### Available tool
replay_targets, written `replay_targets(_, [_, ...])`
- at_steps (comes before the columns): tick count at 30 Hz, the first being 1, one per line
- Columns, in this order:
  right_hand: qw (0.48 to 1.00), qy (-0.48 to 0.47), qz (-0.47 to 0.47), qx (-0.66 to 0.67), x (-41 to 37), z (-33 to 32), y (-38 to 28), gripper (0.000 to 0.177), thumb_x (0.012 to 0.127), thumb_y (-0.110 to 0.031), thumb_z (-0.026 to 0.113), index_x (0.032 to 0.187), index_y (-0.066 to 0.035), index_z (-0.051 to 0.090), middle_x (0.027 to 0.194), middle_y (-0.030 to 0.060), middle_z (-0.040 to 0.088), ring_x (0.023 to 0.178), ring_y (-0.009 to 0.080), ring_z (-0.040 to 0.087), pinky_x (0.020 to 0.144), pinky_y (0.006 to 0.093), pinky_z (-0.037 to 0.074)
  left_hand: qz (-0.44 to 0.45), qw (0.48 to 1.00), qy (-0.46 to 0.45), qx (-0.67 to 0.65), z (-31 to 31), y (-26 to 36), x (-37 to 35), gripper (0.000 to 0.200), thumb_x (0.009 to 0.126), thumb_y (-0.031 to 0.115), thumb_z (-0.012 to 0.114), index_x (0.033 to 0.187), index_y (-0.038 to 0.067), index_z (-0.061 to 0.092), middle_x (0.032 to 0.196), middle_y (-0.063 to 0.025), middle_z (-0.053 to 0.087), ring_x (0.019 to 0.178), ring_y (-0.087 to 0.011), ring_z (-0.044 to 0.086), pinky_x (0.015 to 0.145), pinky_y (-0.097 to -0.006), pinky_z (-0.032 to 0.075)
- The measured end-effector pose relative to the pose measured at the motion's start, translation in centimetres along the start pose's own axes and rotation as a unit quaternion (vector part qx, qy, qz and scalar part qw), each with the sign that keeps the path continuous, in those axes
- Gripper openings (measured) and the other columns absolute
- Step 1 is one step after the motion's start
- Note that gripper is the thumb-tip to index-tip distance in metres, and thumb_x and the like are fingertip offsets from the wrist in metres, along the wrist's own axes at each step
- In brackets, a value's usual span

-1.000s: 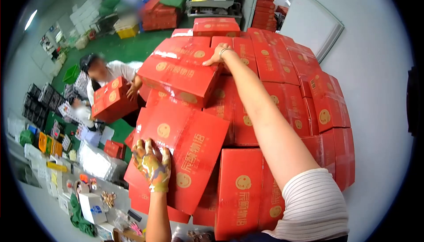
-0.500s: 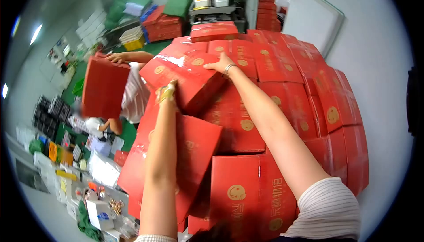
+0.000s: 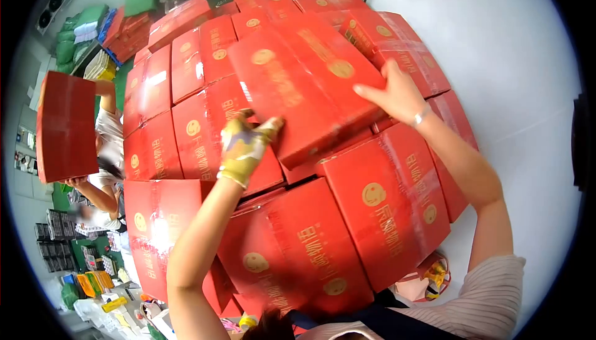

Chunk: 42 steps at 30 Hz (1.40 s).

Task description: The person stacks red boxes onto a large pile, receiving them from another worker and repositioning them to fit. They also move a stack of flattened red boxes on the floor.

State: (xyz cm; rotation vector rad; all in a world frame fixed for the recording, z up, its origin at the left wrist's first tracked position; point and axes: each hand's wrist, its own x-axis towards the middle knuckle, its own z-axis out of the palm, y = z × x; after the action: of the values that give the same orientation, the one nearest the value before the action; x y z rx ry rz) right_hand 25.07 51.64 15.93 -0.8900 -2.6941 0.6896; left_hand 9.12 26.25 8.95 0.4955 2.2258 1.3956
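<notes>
Head view: one wide, round-edged camera worn by the person, looking forward and down.
It sits above the person's own chest [image 3: 351, 326], which crops into the bottom edge, so both arms run up and away from the lens. Middle distance belongs to the left hand [image 3: 248, 144] and right hand [image 3: 397, 95], around the centre; the nearest boxes [image 3: 298, 247] loom large below them, while those farther back shrink toward the top. The lens bends straight edges and the room leans at left, where a co-worker [image 3: 110, 132] stands beyond the stack. A pale wall [image 3: 540, 85] closes the right side.
</notes>
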Motion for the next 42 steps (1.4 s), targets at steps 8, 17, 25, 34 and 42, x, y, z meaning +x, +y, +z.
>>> replay_targets(8, [0.971,0.191,-0.059,-0.13,5.3,-3.2,11.2,0.078,0.086,-0.055,0.064,0.14,-0.004,0.042,0.143,0.0188,0.043,0.135,0.0377,0.033,0.11,0.0514,0.027,-0.125,0.905,-0.11,-0.391,5.6,-1.7,2.9,0.071,0.094,0.01,0.062,0.146,-0.004,0.015,0.127,-0.0311,0.054,0.121,-0.0283,0.058,0.102,-0.0342,0.047])
replay_targets(17, [0.98,-0.112,0.043,-0.156,7.9,0.7,14.6,0.105,0.084,-0.075,0.048,0.156,-0.009,0.008,0.162,0.0174,0.002,0.149,0.0393,0.002,0.117,0.0574,0.008,0.004,0.99,-0.133,-0.052,5.4,0.5,4.3,0.072,0.088,0.016,0.072,0.142,-0.012,0.033,0.118,-0.0205,0.062,0.101,-0.0194,0.065,0.077,-0.0297,0.053])
replay_targets(25, [0.986,-0.013,-0.09,-0.137,7.8,-0.7,11.4,0.076,0.091,-0.053,0.059,0.142,-0.002,0.039,0.141,0.0231,0.048,0.132,0.0399,0.044,0.11,0.049,0.033,0.164,0.975,0.046,0.146,-3.5,0.8,-13.1,0.053,0.089,0.035,0.066,0.13,0.003,0.055,0.119,-0.022,0.063,0.113,-0.0332,0.06,0.097,-0.0406,0.047])
replay_targets(34, [0.896,-0.304,-0.243,0.212,-6.6,15.3,-20.3,0.073,0.089,-0.043,0.068,0.138,0.003,0.04,0.135,0.0195,0.053,0.114,0.0258,0.059,0.095,0.0376,0.047,-0.209,0.884,0.333,-0.253,-30.5,-26.8,-38.6,0.041,0.093,0.046,0.063,0.121,0.016,0.061,0.109,-0.0006,0.063,0.094,-0.0152,0.058,0.084,-0.0267,0.046])
replay_targets(42, [0.962,-0.226,-0.138,0.067,-7.4,25.9,-27.6,0.081,0.074,-0.061,0.073,0.12,0.005,0.064,0.118,0.021,0.067,0.105,0.0316,0.066,0.092,0.0395,0.051,0.009,0.787,0.396,-0.473,-21.9,-27.9,-31.8,0.05,0.098,0.042,0.055,0.133,0.007,0.051,0.129,-0.0089,0.058,0.117,-0.0201,0.056,0.098,-0.0359,0.046])
